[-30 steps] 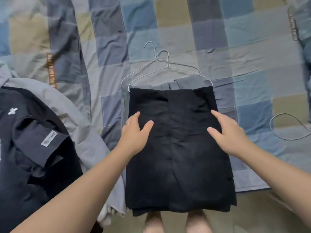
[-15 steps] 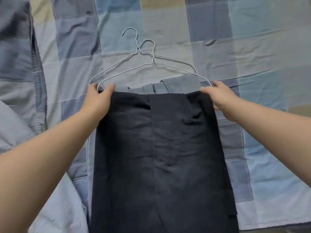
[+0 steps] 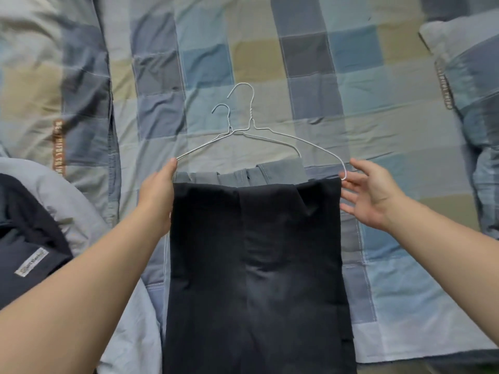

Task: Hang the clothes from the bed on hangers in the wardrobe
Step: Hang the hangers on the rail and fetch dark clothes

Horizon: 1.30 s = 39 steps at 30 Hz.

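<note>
A black folded garment (image 3: 256, 252) lies lengthwise on the checked bedspread (image 3: 310, 76), draped over the bar of a white wire hanger (image 3: 318, 150). A second wire hanger (image 3: 228, 118) lies crossed with the first, and a grey garment (image 3: 280, 171) peeks out under the black one's top edge. My left hand (image 3: 158, 193) grips the black garment's top-left corner at the hanger's left end, fingers hidden beneath. My right hand (image 3: 370, 197) hovers with fingers spread beside the hanger's right end, holding nothing.
A dark navy garment with a white label (image 3: 29, 255) lies on a pale grey garment (image 3: 70, 203) at the left. A checked pillow (image 3: 469, 109) sits at the right edge. A folded duvet (image 3: 54, 90) covers the upper left.
My right hand has let go of the garment's top-right corner and opened beside the hanger. The left hand keeps its grip. The hangers' hooks now sit further apart.
</note>
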Each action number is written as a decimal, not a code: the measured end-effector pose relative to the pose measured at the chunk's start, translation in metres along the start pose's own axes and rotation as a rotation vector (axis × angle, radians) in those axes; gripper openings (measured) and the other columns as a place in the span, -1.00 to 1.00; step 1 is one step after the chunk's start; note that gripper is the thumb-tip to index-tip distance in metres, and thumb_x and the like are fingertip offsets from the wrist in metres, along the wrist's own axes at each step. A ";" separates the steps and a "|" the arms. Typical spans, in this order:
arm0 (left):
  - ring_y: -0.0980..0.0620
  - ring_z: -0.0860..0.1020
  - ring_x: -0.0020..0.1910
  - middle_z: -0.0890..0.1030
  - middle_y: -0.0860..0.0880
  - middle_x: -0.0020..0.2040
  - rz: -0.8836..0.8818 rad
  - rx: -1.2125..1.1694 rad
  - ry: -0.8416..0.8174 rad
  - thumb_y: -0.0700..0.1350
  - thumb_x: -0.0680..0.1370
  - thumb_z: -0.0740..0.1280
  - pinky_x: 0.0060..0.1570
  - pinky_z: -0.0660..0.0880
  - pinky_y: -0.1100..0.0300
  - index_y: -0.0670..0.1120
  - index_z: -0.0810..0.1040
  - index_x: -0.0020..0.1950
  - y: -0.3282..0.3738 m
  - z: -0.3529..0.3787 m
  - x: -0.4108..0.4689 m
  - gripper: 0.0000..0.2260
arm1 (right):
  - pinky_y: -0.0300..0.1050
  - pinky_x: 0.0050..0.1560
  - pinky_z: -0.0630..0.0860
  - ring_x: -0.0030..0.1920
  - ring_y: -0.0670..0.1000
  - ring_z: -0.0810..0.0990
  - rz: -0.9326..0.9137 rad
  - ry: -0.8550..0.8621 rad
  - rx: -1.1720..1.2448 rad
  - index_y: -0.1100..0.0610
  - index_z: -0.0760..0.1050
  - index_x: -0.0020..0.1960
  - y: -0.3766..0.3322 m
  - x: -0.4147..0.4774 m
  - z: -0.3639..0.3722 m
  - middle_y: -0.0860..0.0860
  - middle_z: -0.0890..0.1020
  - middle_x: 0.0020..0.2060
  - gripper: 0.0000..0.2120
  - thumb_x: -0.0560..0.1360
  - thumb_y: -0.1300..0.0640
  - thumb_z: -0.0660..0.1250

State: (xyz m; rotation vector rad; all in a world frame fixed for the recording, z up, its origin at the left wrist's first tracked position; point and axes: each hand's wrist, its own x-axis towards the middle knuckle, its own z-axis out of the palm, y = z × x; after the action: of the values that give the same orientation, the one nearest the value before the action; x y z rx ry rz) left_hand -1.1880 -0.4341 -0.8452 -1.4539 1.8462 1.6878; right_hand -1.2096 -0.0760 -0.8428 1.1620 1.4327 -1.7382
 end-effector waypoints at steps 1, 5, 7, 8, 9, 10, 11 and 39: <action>-0.04 0.49 0.32 0.47 -0.02 0.38 0.003 -0.025 0.008 0.22 0.56 0.33 0.28 0.43 0.04 -0.02 0.40 0.46 0.004 -0.006 -0.018 -0.45 | -0.02 0.07 0.38 -0.13 -0.03 0.53 -0.002 -0.001 -0.012 0.02 0.45 -0.20 0.000 -0.017 -0.003 -0.06 0.51 -0.23 -0.75 0.52 -0.13 0.23; 0.01 0.50 0.17 0.49 0.00 0.21 0.002 -0.107 0.006 0.12 0.62 0.30 0.17 0.43 0.11 -0.07 0.41 0.44 0.020 -0.036 -0.097 -0.55 | 0.01 0.17 0.30 -0.17 -0.05 0.51 -0.032 0.044 -0.061 -0.02 0.41 -0.24 0.006 -0.100 -0.011 -0.09 0.47 -0.27 -0.79 0.53 -0.06 0.22; 0.03 0.53 0.15 0.53 0.03 0.21 0.009 -0.102 0.002 0.10 0.62 0.31 0.15 0.44 0.14 -0.05 0.46 0.35 0.026 -0.049 -0.125 -0.63 | -0.01 0.11 0.33 -0.12 -0.05 0.54 -0.072 0.095 -0.105 -0.01 0.41 -0.22 0.011 -0.139 -0.011 -0.08 0.51 -0.24 -0.83 0.55 0.00 0.23; 0.03 0.53 0.18 0.53 0.02 0.23 0.020 -0.076 0.005 0.10 0.62 0.31 0.17 0.44 0.14 -0.05 0.48 0.32 0.031 -0.061 -0.144 -0.66 | -0.03 0.06 0.36 -0.07 -0.02 0.56 -0.094 0.145 -0.140 0.00 0.43 -0.18 0.014 -0.163 -0.011 -0.05 0.53 -0.19 -0.87 0.54 0.03 0.25; 0.02 0.51 0.23 0.53 0.00 0.27 0.037 -0.046 0.007 0.10 0.62 0.31 0.23 0.43 0.13 -0.07 0.49 0.34 0.034 -0.072 -0.159 -0.63 | -0.05 -0.03 0.38 -0.06 0.00 0.55 -0.127 0.198 -0.173 0.03 0.45 -0.16 0.019 -0.185 -0.013 0.00 0.54 -0.16 -0.91 0.52 0.06 0.28; 0.00 0.50 0.29 0.53 -0.01 0.31 0.053 -0.014 0.006 0.10 0.61 0.32 0.32 0.41 0.09 -0.09 0.49 0.37 0.037 -0.085 -0.174 -0.60 | -0.08 -0.11 0.38 -0.09 0.02 0.53 -0.157 0.246 -0.195 0.07 0.46 -0.15 0.025 -0.209 -0.015 0.05 0.52 -0.17 -0.94 0.46 0.09 0.31; -0.01 0.48 0.32 0.53 -0.02 0.33 0.068 0.010 -0.003 0.09 0.61 0.33 0.38 0.39 0.05 -0.08 0.49 0.40 0.040 -0.097 -0.189 -0.58 | -0.09 -0.15 0.38 -0.14 0.04 0.49 -0.192 0.286 -0.217 0.10 0.46 -0.15 0.032 -0.232 -0.018 0.09 0.48 -0.20 -0.91 0.38 0.10 0.31; -0.07 0.58 -0.16 0.63 0.03 -0.11 1.060 0.775 -1.131 0.05 0.67 0.21 -0.14 0.50 -0.03 0.08 0.51 -0.03 0.000 -0.043 -0.490 -0.85 | -0.19 -0.30 0.37 -0.47 -0.13 0.42 -0.370 0.863 -0.079 0.11 0.53 -0.24 0.331 -0.684 -0.076 -0.05 0.52 -0.49 -0.82 0.54 0.14 0.36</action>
State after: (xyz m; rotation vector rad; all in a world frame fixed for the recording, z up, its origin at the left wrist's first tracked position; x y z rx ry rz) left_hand -0.9384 -0.2319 -0.4732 0.8045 2.0706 1.2363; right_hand -0.6053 -0.1369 -0.3802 1.8090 2.3091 -1.4170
